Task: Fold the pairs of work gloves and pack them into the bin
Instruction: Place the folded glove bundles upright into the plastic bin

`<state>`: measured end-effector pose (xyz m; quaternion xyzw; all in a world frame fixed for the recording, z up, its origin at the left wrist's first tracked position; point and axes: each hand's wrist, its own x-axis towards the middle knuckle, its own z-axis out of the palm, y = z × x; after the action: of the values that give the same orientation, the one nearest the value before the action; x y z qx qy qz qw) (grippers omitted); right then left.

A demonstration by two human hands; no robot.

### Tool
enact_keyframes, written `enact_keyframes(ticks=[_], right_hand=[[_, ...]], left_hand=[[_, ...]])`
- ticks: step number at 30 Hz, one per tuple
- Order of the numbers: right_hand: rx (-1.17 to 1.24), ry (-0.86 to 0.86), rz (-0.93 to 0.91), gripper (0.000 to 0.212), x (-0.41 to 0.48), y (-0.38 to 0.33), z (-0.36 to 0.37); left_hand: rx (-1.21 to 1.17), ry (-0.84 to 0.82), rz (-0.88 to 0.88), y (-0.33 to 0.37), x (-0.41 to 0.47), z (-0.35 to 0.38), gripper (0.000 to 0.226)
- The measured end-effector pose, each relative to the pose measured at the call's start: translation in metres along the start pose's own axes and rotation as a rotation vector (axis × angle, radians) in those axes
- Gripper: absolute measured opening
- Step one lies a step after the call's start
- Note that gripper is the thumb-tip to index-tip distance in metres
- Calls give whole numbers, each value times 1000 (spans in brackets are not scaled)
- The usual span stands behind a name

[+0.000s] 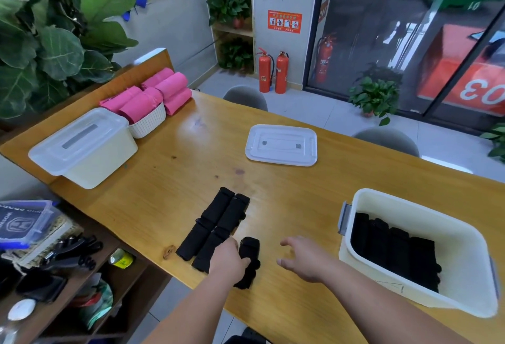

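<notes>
On the wooden table (164,179), the left hand (228,260) is gripping a black fabric glove pair (250,249) while the right hand (303,259) is hovering spread, empty; several folded pairs (396,250) are sitting in the cream plastic bin (461,259), two more black pairs (218,220) waiting outside

Table (287,201) runs from near left to far right. Near right corner: open bin (464,259), folded gloves (393,250) standing in a row inside it. Near edge, centre: two pairs of gloves (216,226) lying flat side by side. Just right of them, a bunched glove (248,259) gripped by the left hand (228,261). Right hand (303,259) hovers between that glove and the open bin. Mid-table, behind the gloves: bin lid (281,144) lying flat. Far left: lidded bin (82,149); behind it, touching, a basket (149,125) holding rolled cloths (153,95). Shelf unit (54,275) left of the table. Two chairs (246,96) at the far side; two fire extinguishers (273,71) on the floor beyond.
</notes>
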<state>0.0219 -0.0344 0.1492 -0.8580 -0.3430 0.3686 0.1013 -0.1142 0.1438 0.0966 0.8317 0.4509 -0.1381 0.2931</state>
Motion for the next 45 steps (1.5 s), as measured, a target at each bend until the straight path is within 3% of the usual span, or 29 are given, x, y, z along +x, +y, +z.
enact_keyframes(ticks=[6,11,17,25,31,34,45], right_hand=[[-6,-3,5,62,-4,1,-1],[18,8,11,62,-4,2,-4],[152,90,19,68,3,-2,-28],[825,208,47,73,0,-3,-78],[1190,173,-52,51,-14,13,-104],[1234,200,-82,39,-25,22,-113],[1269,414,-18,24,-74,79,-131]], left_hand=[[-118,-61,-52,3,3,-1,62],[-327,-90,-94,8,2,-7,51],[-674,-198,-19,36,1,-36,44],[-992,-367,164,100,-6,-87,45],[-1007,-409,258,138,-12,-99,45],[-975,-418,291,155,-14,-99,43],[-833,-529,446,224,-26,-63,43]])
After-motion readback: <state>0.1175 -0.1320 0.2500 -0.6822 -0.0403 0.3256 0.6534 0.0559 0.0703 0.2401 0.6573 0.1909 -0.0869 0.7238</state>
